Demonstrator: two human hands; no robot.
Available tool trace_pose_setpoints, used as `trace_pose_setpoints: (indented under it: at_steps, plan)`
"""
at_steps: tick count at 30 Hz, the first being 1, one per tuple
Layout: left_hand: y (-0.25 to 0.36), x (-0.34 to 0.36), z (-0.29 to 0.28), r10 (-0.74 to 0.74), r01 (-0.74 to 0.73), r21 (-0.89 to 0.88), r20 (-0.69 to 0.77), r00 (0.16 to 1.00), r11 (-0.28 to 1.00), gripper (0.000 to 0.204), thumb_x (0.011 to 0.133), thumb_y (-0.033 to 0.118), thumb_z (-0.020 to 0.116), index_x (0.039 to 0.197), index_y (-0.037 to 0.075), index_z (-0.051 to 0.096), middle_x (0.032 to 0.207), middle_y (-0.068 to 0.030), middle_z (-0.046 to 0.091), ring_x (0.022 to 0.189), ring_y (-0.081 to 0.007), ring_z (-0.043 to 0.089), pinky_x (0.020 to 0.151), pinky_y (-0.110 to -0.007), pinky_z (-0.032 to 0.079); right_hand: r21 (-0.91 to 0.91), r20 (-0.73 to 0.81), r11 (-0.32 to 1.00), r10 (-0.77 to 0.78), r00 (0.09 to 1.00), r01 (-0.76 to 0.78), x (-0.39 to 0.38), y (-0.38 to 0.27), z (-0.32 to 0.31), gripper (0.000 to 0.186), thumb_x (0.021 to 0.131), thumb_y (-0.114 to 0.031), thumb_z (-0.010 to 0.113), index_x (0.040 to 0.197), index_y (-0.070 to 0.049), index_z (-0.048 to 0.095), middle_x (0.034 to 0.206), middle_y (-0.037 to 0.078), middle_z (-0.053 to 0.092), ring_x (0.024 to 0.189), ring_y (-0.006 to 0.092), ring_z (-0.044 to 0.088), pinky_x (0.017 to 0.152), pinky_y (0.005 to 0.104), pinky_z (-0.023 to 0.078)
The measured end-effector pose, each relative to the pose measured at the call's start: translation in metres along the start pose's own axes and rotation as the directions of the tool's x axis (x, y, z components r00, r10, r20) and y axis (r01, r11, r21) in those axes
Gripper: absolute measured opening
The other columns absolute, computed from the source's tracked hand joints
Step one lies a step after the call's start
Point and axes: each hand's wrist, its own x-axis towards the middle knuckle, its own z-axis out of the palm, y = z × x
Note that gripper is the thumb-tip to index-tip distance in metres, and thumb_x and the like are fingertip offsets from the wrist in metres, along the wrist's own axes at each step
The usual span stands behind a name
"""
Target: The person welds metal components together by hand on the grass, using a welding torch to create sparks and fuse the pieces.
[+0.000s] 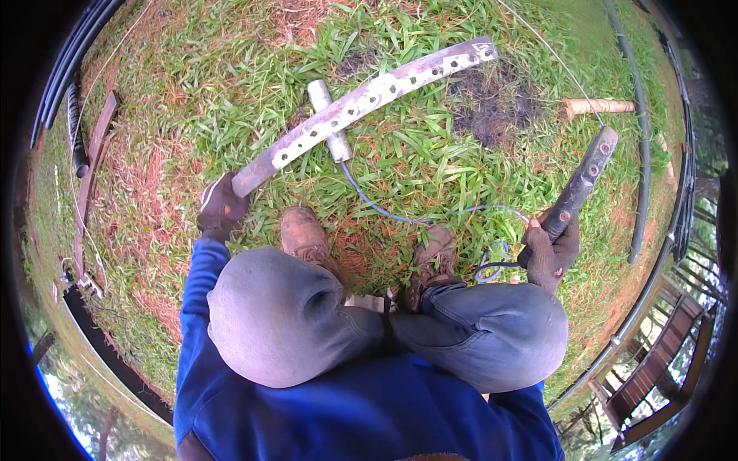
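Observation:
My left hand (223, 206), in a dark glove, is closed around the near end of a long, flat bar (361, 101). The bar slants away to the upper right, has a row of dark holes and is smeared with whitish paint. Beneath it lies a short grey cylinder (338, 147) with a blue cord (377, 206) running from its near end toward my right side. My right hand (552, 250), also gloved, grips a black, elongated piece (578, 183) with several round studs and a pale far end. Black cord shows below that hand; how it joins is hidden.
Brown boots (306, 234) stand on grass below my bent knees. A dark scorched patch (496, 104) is beyond the bar. To the right lie a short wooden log (598, 107) and a dark pipe (643, 154); at left, a brown plank (92, 165) and black pipes (71, 58).

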Motion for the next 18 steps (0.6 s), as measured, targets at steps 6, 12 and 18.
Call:
trace_pose_setpoints:
  at_steps: [6, 12, 18]
  plan:
    - [0.015, 0.029, -0.005, -0.009, 0.004, 0.095, 0.056, 0.998, 0.995, 0.032, 0.091, 0.030, 0.083, 0.120, 0.015, 0.077, 0.102, -0.0177, 0.082, 0.096, -0.0438, 0.080, 0.084, -0.054, 0.063, -0.093, 0.129, 0.988, 0.136, 0.982, -0.125, -0.011, -0.008, 0.006, 0.049, 0.092, -0.003, 0.082, 0.138, -0.004, 0.062, 0.096, 0.001, 0.067, 0.081, 0.0100, 0.064, 0.074, 0.0280, 0.055]
    - [0.025, 0.037, -0.007, -0.055, 0.031, 0.168, 0.140, 0.989, 0.985, 0.041, 0.091, 0.039, 0.089, 0.120, 0.011, 0.078, 0.105, -0.0202, 0.082, 0.099, -0.0440, 0.080, 0.088, -0.055, 0.062, -0.490, 0.190, 0.872, 0.095, 0.977, 0.010, -0.006, 0.013, 0.004, 0.072, 0.092, -0.006, 0.087, 0.160, -0.002, 0.063, 0.113, 0.010, 0.084, 0.098, 0.0117, 0.077, 0.088, 0.0298, 0.062]
    - [0.031, 0.033, -0.004, -0.109, 0.091, 0.151, 0.114, 0.987, 0.984, 0.041, 0.093, 0.039, 0.089, 0.120, 0.010, 0.079, 0.108, -0.0205, 0.083, 0.102, -0.0441, 0.080, 0.090, -0.054, 0.062, -0.472, 0.266, 0.880, 0.082, 0.961, 0.056, -0.001, 0.015, 0.006, 0.083, 0.094, 0.002, 0.083, 0.171, -0.001, 0.052, 0.123, 0.009, 0.079, 0.105, 0.0113, 0.074, 0.091, 0.0279, 0.061]
